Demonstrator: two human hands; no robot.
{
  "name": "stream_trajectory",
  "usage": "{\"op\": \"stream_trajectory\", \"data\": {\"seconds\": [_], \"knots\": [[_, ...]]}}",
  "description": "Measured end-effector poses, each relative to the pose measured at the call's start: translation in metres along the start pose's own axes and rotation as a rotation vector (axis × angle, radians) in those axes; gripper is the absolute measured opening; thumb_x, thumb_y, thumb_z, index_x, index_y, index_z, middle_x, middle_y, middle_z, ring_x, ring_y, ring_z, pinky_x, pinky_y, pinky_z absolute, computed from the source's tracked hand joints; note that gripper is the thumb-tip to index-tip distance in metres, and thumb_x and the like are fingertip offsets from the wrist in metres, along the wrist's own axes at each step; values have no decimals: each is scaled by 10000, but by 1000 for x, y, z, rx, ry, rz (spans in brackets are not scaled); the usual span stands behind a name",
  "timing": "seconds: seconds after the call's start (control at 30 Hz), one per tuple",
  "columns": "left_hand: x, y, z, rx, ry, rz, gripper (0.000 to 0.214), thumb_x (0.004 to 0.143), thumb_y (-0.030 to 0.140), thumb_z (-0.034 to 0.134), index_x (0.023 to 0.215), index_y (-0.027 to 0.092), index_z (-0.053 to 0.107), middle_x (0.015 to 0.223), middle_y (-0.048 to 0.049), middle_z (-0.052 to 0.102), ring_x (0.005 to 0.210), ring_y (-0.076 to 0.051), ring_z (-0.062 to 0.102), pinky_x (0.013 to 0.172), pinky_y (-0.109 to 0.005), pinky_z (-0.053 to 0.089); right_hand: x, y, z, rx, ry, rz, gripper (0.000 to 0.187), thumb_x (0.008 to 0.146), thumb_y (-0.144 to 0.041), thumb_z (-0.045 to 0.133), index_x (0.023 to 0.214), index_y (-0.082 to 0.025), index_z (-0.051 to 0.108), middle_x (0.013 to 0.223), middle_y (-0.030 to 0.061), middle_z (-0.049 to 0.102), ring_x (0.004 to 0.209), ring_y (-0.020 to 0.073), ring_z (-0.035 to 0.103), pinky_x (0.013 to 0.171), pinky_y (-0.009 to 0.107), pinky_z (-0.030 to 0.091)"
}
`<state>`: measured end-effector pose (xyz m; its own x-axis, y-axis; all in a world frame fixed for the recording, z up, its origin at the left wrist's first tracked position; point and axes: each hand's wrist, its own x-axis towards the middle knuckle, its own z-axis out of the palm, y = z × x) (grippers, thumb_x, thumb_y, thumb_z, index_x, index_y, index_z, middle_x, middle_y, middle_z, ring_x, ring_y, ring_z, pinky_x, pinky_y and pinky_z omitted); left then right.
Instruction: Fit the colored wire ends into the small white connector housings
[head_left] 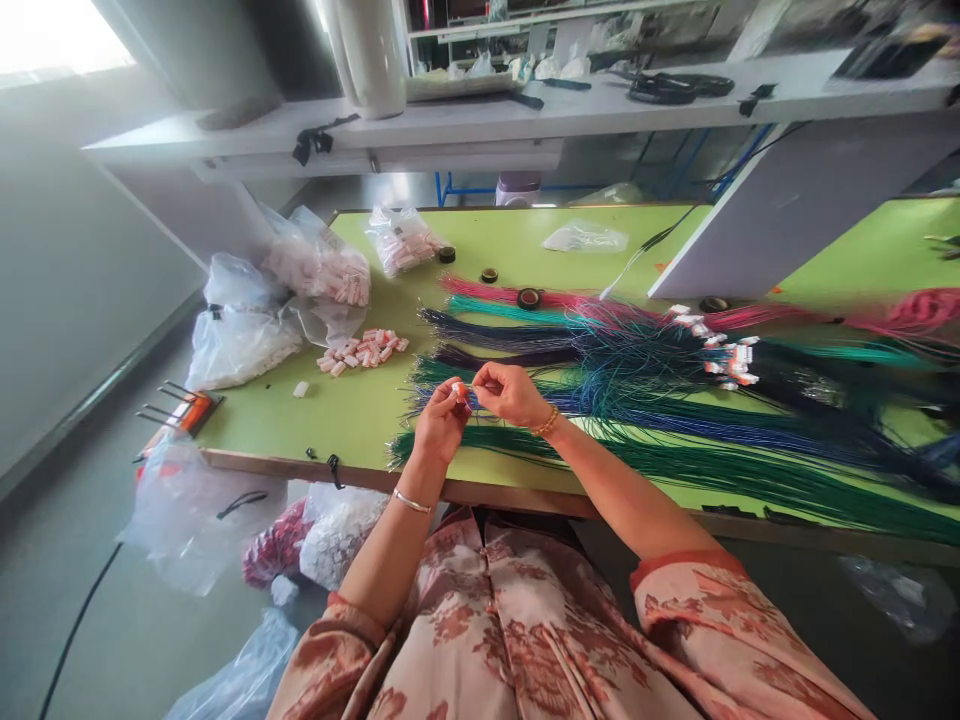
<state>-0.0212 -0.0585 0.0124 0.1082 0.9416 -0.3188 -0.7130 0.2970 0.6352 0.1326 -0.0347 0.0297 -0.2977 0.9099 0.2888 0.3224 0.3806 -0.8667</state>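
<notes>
My left hand (441, 425) is closed in a pinch on a small white connector (457, 390) above the green table (352, 410). My right hand (510, 392) is closed too, pinching a thin wire end right at that connector. Both hands hover over the near ends of long wire bundles: green wires (675, 470), blue wires (675, 415), dark purple wires (502, 340) and pink wires (570, 300). A loose pile of small white and red connectors (364, 351) lies on the table to the left of my hands.
Clear plastic bags of connectors (322, 265) sit at the table's left and far side. Small tape rolls (529, 297) lie among the wires. A white panel (787, 210) leans over the right side. More bags (202, 510) hang below the table's near edge.
</notes>
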Motion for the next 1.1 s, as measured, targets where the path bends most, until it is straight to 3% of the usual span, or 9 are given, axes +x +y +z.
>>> {"op": "stream_trajectory", "data": {"seconds": [0.27,0.57,0.8,1.1], "knots": [[-1,1,3,-21,8,-12,204,736,71,659,913,173,650,785,4,647,676,-78,591,691,-211,465,-6,2,5,-143,33,-63,112,767,-266,565,719,-166,574,571,-36,523,497,68,383,508,203,300],[1,-2,1,45,-6,25,250,688,154,767,904,186,646,801,17,639,693,-69,581,697,-211,451,-9,1,6,-339,68,-158,117,811,-248,533,721,-180,563,624,-6,566,551,92,428,572,217,326],[1,-12,5,131,55,144,277,617,183,824,842,152,666,779,15,625,663,-60,546,682,-215,425,-8,5,12,-343,79,-153,149,816,-251,506,686,-182,530,600,-2,550,532,96,420,553,222,314],[4,-2,6,155,60,194,294,605,223,823,851,163,674,820,-17,665,705,-93,577,729,-259,444,-6,-2,4,-247,23,-110,153,812,-271,522,708,-171,575,579,-10,565,514,89,421,547,220,314]]}}
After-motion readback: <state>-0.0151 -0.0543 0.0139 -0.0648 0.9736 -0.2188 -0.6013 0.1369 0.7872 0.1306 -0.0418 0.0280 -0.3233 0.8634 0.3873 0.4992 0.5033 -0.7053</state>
